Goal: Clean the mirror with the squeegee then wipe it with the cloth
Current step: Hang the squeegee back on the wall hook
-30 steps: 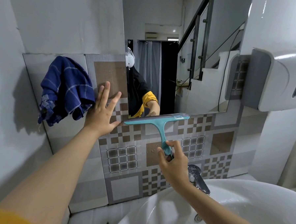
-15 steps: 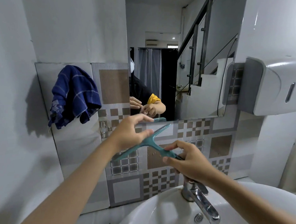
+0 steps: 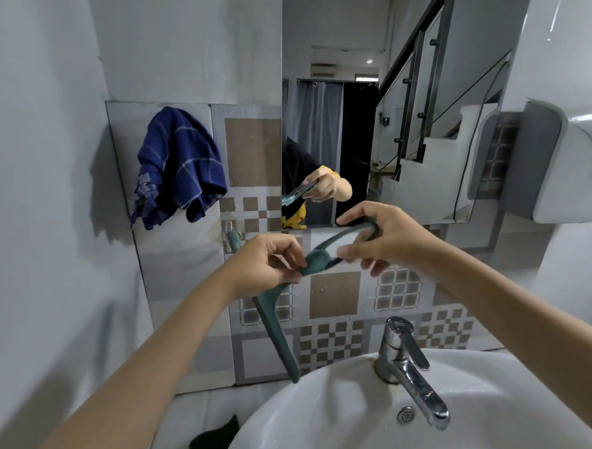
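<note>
Since a moment ago, you've swung the squeegee [image 3: 276, 331] blade-down over the sink [image 3: 332, 411]; left hand [image 3: 265, 263] and right hand [image 3: 388, 236] both grip it, cloth [image 3: 180, 165] hanging up-left, nearer your left.

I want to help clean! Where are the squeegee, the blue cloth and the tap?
squeegee [image 3: 275, 328]: head view, on the long blade hanging down toward the sink.
blue cloth [image 3: 181, 158]: head view, on the middle of the hanging folds.
tap [image 3: 412, 376]: head view, on the shiny spout.

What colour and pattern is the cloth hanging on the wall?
The cloth is dark blue with thin pale check lines, seen in the head view.
</note>
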